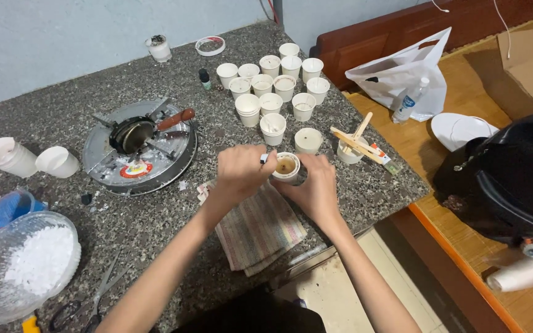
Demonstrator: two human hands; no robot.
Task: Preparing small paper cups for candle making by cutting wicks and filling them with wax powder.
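Both hands are closing around a small white paper cup of brownish wax at the near edge of a speckled granite counter; the left hand is gripping its rim from the left while the right hand is cradling its right side, above a striped woven cloth. Beyond, a cluster of similar cups is standing, and a round metal burner with a small pan is sitting to the left

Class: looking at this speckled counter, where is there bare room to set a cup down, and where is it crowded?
Bare stone lies between the stove and the back wall, and between the striped cloth and the bowl of white flakes. The cluster of white cups is crowded.
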